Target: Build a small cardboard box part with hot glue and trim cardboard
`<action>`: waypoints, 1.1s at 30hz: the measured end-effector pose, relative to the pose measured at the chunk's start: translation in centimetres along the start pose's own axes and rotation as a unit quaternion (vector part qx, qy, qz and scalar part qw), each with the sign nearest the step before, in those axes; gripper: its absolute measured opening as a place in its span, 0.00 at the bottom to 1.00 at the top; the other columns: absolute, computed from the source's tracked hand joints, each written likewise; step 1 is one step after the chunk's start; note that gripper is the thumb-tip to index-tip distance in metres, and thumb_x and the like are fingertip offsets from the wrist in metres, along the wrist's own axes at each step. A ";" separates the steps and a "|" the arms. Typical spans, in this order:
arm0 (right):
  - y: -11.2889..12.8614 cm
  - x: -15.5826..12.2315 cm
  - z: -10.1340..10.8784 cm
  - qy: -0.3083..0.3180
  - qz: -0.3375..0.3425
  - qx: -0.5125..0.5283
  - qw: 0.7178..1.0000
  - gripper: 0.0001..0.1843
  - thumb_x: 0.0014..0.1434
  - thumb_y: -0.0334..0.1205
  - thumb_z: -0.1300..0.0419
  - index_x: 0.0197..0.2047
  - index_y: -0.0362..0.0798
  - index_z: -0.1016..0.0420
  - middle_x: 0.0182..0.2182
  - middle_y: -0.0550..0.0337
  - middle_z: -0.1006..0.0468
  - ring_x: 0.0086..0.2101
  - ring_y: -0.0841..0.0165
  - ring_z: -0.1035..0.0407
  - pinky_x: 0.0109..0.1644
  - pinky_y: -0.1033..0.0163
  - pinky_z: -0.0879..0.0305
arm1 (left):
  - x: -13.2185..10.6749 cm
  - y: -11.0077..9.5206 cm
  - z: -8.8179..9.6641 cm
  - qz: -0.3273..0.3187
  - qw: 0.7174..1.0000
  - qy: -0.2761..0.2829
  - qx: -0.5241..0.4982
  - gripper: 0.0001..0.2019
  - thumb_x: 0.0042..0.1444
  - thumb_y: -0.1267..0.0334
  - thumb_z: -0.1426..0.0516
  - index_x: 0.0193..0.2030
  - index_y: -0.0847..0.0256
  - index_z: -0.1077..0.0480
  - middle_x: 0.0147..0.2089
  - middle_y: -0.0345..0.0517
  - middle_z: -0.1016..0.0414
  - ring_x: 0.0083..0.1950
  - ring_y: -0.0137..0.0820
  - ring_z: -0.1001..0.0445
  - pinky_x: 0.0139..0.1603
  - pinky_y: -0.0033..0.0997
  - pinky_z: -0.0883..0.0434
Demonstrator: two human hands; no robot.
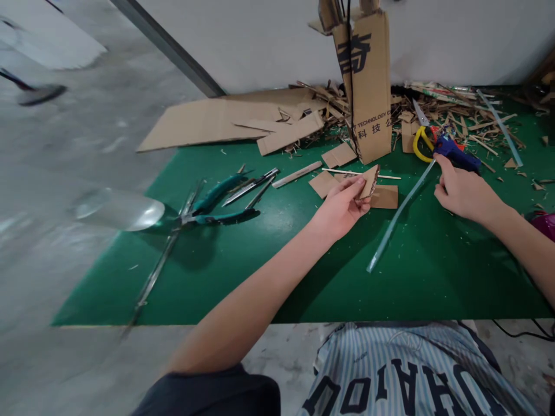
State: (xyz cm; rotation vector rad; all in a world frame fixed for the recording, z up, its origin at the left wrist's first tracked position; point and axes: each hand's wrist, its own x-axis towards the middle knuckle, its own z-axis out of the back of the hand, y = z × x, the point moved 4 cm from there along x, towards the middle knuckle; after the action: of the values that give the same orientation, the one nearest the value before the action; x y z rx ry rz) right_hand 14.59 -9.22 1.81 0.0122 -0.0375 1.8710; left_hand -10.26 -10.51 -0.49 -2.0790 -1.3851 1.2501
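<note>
My left hand (344, 205) pinches a small piece of cardboard (369, 181) with a torn, corrugated edge, held tilted above the green table. Beneath and beside it lie other small cardboard pieces (385, 197) and a thin pale stick (385, 175). On the right, my right hand (466, 193) has its index finger stretched out, with the other fingers curled. That fingertip is at the upper end of a translucent glue stick (396, 222), close to a blue tool (455, 153) resembling a glue gun. Yellow-handled scissors (422, 143) lie just beyond.
Teal-handled pliers (221, 218), a utility knife (251, 186) and a clear bottle-like container (121, 209) are at left. A tall cardboard structure (370, 86) stands at the back among cardboard scraps (321, 101). Another translucent stick (500, 127) lies at right.
</note>
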 end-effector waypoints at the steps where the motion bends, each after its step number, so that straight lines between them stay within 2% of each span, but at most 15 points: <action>1: 0.2 0.0 0.4 0.004 0.011 -0.011 1.000 0.37 0.63 0.39 0.52 0.73 0.38 0.46 0.38 0.44 0.18 0.29 0.60 0.30 0.31 0.58 0.42 | -0.1 0.0 0.0 -0.001 1.000 -0.003 0.000 0.06 0.64 0.71 0.41 0.34 0.61 0.29 0.27 0.38 0.26 0.22 0.20 0.29 0.23 0.18 0.34; 5: 1.3 0.0 2.5 -0.019 0.020 -0.065 0.998 0.28 0.65 0.36 0.54 0.65 0.42 0.31 0.42 0.42 0.18 0.34 0.56 0.27 0.35 0.55 0.41 | -0.1 -0.2 0.2 -0.002 1.000 -0.003 0.000 0.05 0.62 0.70 0.39 0.35 0.61 0.29 0.27 0.37 0.26 0.22 0.20 0.29 0.24 0.18 0.33; 8: 3.2 0.0 3.5 -0.035 0.053 -0.029 0.998 0.24 0.68 0.38 0.54 0.59 0.45 0.26 0.44 0.44 0.18 0.38 0.55 0.27 0.39 0.54 0.39 | 0.1 -0.3 0.3 -0.011 1.000 0.012 -0.002 0.04 0.61 0.70 0.38 0.36 0.60 0.29 0.27 0.37 0.26 0.23 0.20 0.29 0.25 0.18 0.33; 10: 4.7 0.3 3.4 -0.033 0.092 -0.007 0.995 0.23 0.69 0.43 0.53 0.56 0.44 0.23 0.47 0.42 0.19 0.45 0.51 0.28 0.42 0.52 0.38 | 0.3 -0.5 0.4 -0.021 1.000 0.016 -0.008 0.04 0.62 0.70 0.39 0.36 0.61 0.29 0.26 0.36 0.26 0.22 0.20 0.29 0.24 0.18 0.33; 13: 7.1 0.9 2.5 -0.026 0.140 -0.010 0.990 0.30 0.66 0.57 0.47 0.54 0.40 0.22 0.52 0.38 0.22 0.51 0.44 0.32 0.48 0.47 0.38 | 0.5 -0.7 0.4 -0.027 0.999 0.011 -0.022 0.06 0.64 0.70 0.41 0.34 0.62 0.29 0.26 0.37 0.26 0.22 0.19 0.30 0.25 0.19 0.33; 16: 8.9 1.8 1.4 -0.020 0.161 -0.002 0.987 0.35 0.62 0.63 0.43 0.55 0.38 0.23 0.55 0.37 0.24 0.52 0.43 0.35 0.51 0.46 0.40 | 0.5 -1.0 0.3 -0.024 0.999 0.009 -0.036 0.09 0.67 0.69 0.44 0.34 0.63 0.28 0.26 0.36 0.26 0.21 0.18 0.31 0.25 0.19 0.33; 22: 10.3 3.4 0.2 0.039 0.159 0.048 0.985 0.30 0.59 0.58 0.38 0.54 0.42 0.24 0.48 0.42 0.23 0.50 0.47 0.32 0.51 0.48 0.40 | 0.2 -1.6 0.1 -0.027 0.998 0.028 -0.057 0.09 0.69 0.67 0.45 0.36 0.63 0.27 0.26 0.35 0.26 0.21 0.18 0.31 0.24 0.21 0.34; 24: 9.9 3.7 0.1 0.031 0.136 0.079 0.987 0.29 0.55 0.55 0.35 0.52 0.42 0.26 0.47 0.43 0.24 0.48 0.48 0.31 0.49 0.49 0.38 | 0.0 -1.9 0.1 -0.032 0.997 0.038 -0.063 0.10 0.69 0.66 0.46 0.35 0.62 0.28 0.26 0.35 0.26 0.22 0.18 0.31 0.25 0.21 0.34; 26: 9.1 3.8 -0.1 0.003 0.081 0.143 0.986 0.28 0.52 0.49 0.32 0.51 0.43 0.30 0.46 0.44 0.24 0.45 0.51 0.29 0.45 0.52 0.37 | 0.1 -2.1 0.2 -0.036 0.996 0.042 -0.065 0.10 0.70 0.65 0.46 0.35 0.61 0.29 0.27 0.35 0.26 0.23 0.18 0.30 0.26 0.21 0.33; 28: 8.0 3.9 -0.4 -0.037 0.013 0.247 0.968 0.26 0.53 0.45 0.34 0.52 0.46 0.35 0.43 0.48 0.23 0.40 0.55 0.28 0.39 0.54 0.36 | 0.4 -2.2 0.5 -0.044 0.996 0.045 -0.062 0.09 0.69 0.64 0.44 0.35 0.60 0.29 0.27 0.35 0.26 0.24 0.19 0.29 0.26 0.21 0.33; 30: 7.1 3.8 -0.8 -0.079 -0.030 0.369 0.925 0.23 0.56 0.44 0.36 0.52 0.49 0.37 0.40 0.52 0.22 0.36 0.59 0.27 0.36 0.56 0.34 | 0.9 -2.3 0.9 -0.065 0.995 0.053 -0.046 0.07 0.64 0.62 0.39 0.35 0.59 0.29 0.27 0.35 0.26 0.24 0.20 0.29 0.26 0.22 0.33; 33: 6.8 3.7 -1.2 -0.113 -0.021 0.502 0.857 0.19 0.57 0.43 0.37 0.51 0.52 0.35 0.40 0.56 0.20 0.36 0.60 0.25 0.38 0.54 0.29 | 1.7 -2.6 1.6 -0.142 0.988 0.061 0.006 0.13 0.53 0.58 0.30 0.33 0.57 0.30 0.29 0.36 0.25 0.27 0.22 0.28 0.25 0.23 0.33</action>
State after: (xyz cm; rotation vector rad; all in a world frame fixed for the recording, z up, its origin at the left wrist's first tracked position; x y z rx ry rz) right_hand 7.00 -7.63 0.57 0.9437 0.7742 1.6414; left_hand -12.83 -8.13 -0.44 -1.8373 -1.5465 0.9964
